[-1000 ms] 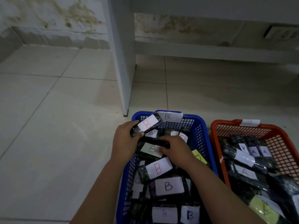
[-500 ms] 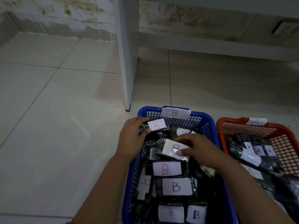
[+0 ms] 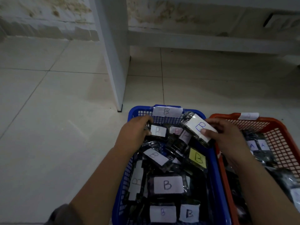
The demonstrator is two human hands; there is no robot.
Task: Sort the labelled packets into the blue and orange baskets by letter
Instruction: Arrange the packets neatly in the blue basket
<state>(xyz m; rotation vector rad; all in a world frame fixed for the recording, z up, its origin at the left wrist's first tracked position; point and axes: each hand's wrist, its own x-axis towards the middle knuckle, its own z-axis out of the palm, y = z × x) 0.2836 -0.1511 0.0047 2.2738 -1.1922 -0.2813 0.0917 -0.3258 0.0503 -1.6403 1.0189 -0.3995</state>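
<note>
Pinching a dark plastic packet with a white "B" label [image 3: 197, 129] above the blue mesh basket [image 3: 215, 172], the right hand [image 3: 227, 137] is lifting it; the left hand [image 3: 134, 135] is gripping another B-labelled packet [image 3: 156, 131] inside. Judging by its letter, it belongs here, not in the orange basket [image 3: 279, 135].

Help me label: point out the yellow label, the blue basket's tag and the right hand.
yellow label [image 3: 197, 158], head view, its middle
blue basket's tag [image 3: 167, 111], head view, the letter B
right hand [image 3: 227, 137], head view, its back

Dim, flat indoor light; soft blur throughout, with wide-angle bending towards the edges.
</note>
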